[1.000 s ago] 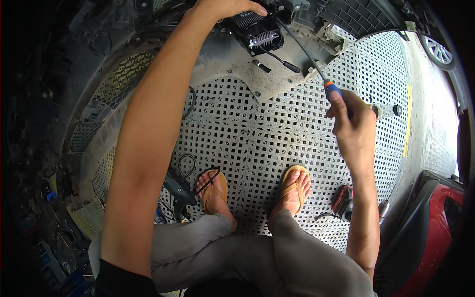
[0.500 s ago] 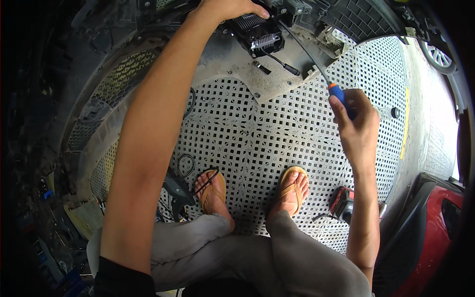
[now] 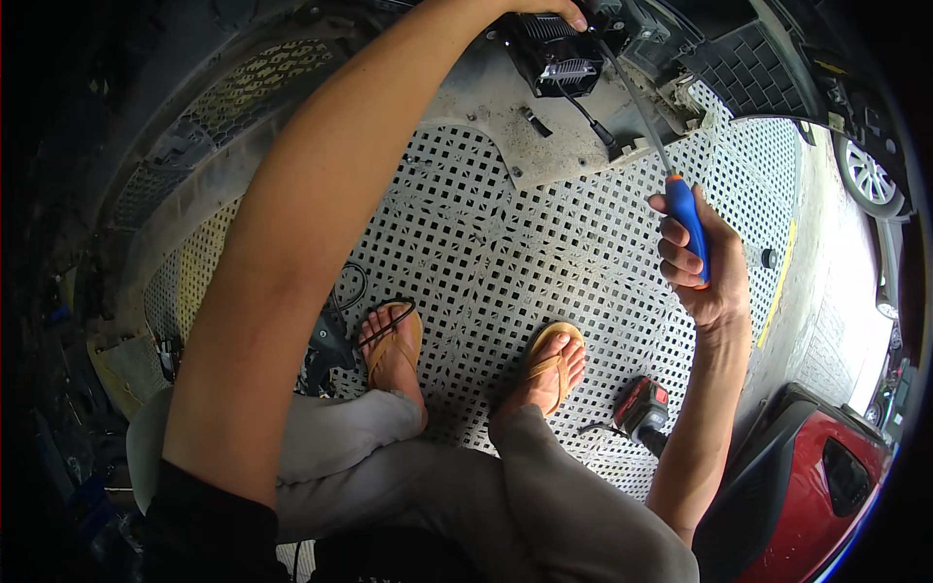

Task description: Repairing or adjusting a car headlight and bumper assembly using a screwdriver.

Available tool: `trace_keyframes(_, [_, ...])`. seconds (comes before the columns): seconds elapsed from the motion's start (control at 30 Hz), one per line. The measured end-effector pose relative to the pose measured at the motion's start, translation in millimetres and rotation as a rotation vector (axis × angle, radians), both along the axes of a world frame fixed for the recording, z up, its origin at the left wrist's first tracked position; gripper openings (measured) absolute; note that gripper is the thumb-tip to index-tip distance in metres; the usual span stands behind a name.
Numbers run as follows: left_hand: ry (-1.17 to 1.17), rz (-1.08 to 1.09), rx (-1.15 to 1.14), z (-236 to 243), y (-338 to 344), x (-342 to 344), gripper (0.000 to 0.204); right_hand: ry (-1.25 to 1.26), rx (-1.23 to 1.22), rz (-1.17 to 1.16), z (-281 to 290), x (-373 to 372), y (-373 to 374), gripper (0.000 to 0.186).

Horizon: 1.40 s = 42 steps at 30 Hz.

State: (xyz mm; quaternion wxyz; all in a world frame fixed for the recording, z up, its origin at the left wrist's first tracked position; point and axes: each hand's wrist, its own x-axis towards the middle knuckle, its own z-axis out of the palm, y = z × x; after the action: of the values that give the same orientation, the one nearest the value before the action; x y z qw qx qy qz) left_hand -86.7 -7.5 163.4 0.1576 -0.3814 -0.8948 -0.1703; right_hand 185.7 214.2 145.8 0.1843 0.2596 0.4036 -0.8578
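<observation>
In my right hand (image 3: 708, 257) is a long screwdriver (image 3: 688, 219) with a blue and orange handle, the fingers curled round it and the palm side showing. Its thin shaft slants up and left to the top corner of a black finned unit (image 3: 554, 63). My left hand (image 3: 549, 6) is partly cut off by the upper edge; it grips the top of this unit, with the thumb near the screwdriver's tip. What the tip meets is too small to make out. From the unit a short black cable (image 3: 598, 126) with a plug hangs over a dusty grey panel (image 3: 486, 107).
A red and black cordless power tool (image 3: 641, 408) lies on the perforated white floor (image 3: 476, 233) by my right foot. Black cable and a dark tool (image 3: 330, 340) are beside my left foot. Dark vehicle parts line the left; a red car part (image 3: 816, 466) stands at lower right.
My right hand has rolled round the handle, from back of the hand showing to curled fingers showing. The view has shifted; my left hand stays at the finned unit.
</observation>
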Motion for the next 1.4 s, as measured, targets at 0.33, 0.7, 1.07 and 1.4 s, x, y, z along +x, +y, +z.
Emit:
trace_keyframes(0.33, [-0.083,0.046,-0.072,5.1,-7.0,8.1,0.079,0.487,1.988,0.069,1.6,14.3,-49.5,0.029])
trace_keyframes(0.7, [-0.110,0.025,0.012,-1.8,-3.7,2.9,0.078,0.021,0.034,-0.098,-4.3,6.0,-6.9,0.040])
trace_keyframes(1.07, [-0.119,0.050,-0.016,0.2,0.7,3.1,0.084,0.161,0.609,-0.031,1.1,13.7,-25.6,0.041])
trace_keyframes(1.4, [-0.101,0.014,-0.009,-6.9,-5.8,-1.6,0.083,0.541,1.653,0.146,-7.6,9.4,-32.8,0.035])
